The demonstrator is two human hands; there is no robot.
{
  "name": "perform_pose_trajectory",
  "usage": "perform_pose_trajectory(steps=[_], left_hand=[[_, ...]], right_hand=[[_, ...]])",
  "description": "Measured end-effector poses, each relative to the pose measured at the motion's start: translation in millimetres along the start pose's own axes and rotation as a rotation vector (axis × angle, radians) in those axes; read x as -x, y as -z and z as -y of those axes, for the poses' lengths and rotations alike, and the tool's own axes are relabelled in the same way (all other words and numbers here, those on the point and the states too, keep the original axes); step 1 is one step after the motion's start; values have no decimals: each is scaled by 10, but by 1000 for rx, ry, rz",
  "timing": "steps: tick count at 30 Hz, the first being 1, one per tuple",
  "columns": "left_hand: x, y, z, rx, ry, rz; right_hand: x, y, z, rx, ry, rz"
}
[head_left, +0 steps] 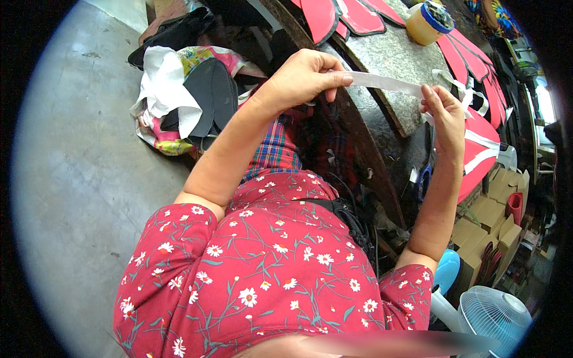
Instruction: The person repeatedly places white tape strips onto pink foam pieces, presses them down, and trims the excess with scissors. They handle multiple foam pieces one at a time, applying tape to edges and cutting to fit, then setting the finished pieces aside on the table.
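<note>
A white strip of tape or ribbon (388,82) is stretched between my two hands, above the edge of the worktable. My left hand (307,76) pinches one end between thumb and fingers. The other end is pinched in my right hand (443,113), with its fingers curled. Beyond the strip lies a grey stone slab (412,110). Red pieces with dark edging (360,17) lie at its far side. Near my right forearm, a red piece with white strips (480,149) rests at the table's right.
A yellowish tub with a blue rim (425,25) stands on the slab. Blue scissor-like handles (424,179) sit by my right forearm. On the left, a floral bag (173,145) holds black flat pieces (210,95). Cardboard boxes (483,215) and a fan (494,316) are at right.
</note>
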State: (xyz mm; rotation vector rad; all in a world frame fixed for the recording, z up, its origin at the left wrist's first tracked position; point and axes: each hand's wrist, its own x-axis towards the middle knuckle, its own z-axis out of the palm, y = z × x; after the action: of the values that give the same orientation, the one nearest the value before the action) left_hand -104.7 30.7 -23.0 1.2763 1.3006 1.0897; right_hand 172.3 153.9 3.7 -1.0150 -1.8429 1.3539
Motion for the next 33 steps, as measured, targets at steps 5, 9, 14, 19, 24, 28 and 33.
perform_pose_trajectory(steps=[5, 9, 14, 19, 24, 28, 33], left_hand=[[-111, -109, 74, 305, 112, 42], [-170, -202, 103, 350, 60, 37], [-153, -248, 3, 288, -15, 56], [-95, -266, -51, 68, -123, -52], [-104, -97, 69, 8, -76, -146], [-125, -141, 109, 3, -163, -172], [-195, 35, 16, -32, -232, -371]], right_hand=[[-12, 169, -65, 376, 3, -109], [56, 109, -10, 862, 290, -358], [116, -286, 140, 504, 496, -92], [26, -597, 111, -37, -23, 283], [-27, -609, 83, 200, 119, 107], [46, -553, 115, 376, 170, 118], [145, -59, 144, 308, 192, -175]])
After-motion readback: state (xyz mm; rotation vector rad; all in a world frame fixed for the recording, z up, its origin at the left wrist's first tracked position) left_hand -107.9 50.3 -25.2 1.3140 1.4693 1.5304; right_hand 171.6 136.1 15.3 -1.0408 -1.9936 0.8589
